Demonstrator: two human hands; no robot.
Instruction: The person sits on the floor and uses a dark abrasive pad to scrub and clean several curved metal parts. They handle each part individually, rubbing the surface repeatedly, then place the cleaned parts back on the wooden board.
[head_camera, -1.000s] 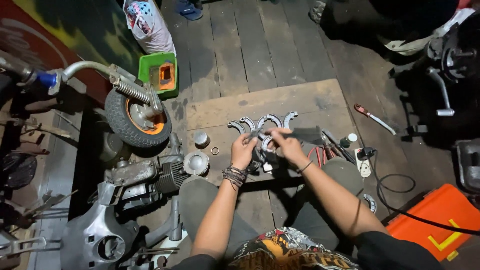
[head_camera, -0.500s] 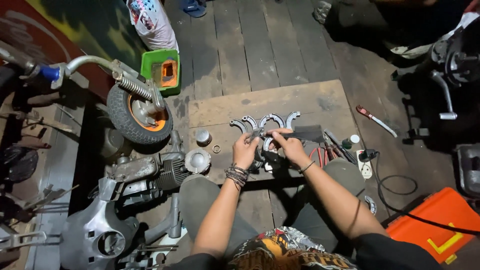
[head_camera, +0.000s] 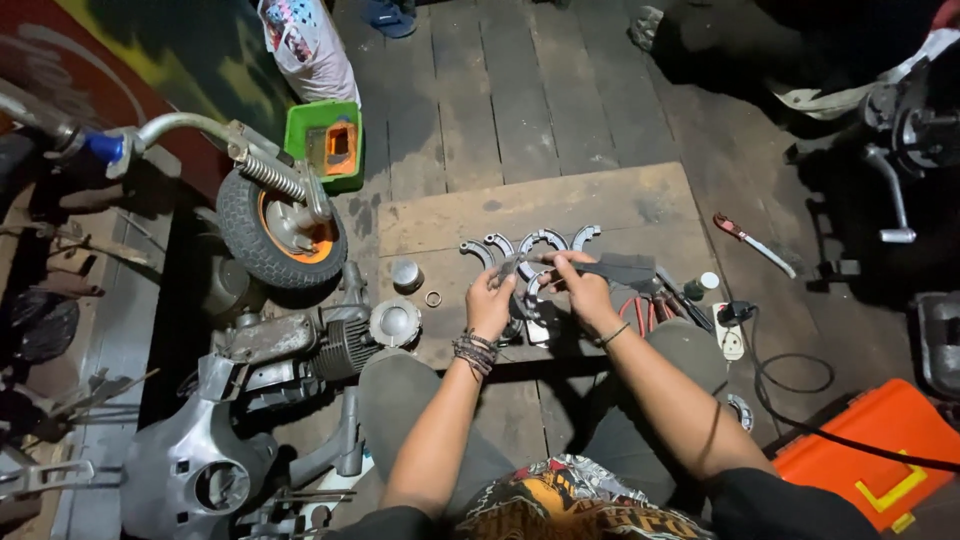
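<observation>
Left hand (head_camera: 490, 303) pinches small curved metal piece (head_camera: 508, 268), holds it up over wooden board (head_camera: 620, 205). Right hand (head_camera: 585, 290) clenches dark tool (head_camera: 620, 270), tip at piece, steadying work.

Your left hand (head_camera: 490, 303) and right hand (head_camera: 583, 290) meet at frame centre, fingers curled in a pinching grip, both forearms extended forward, left wrist banded.
</observation>
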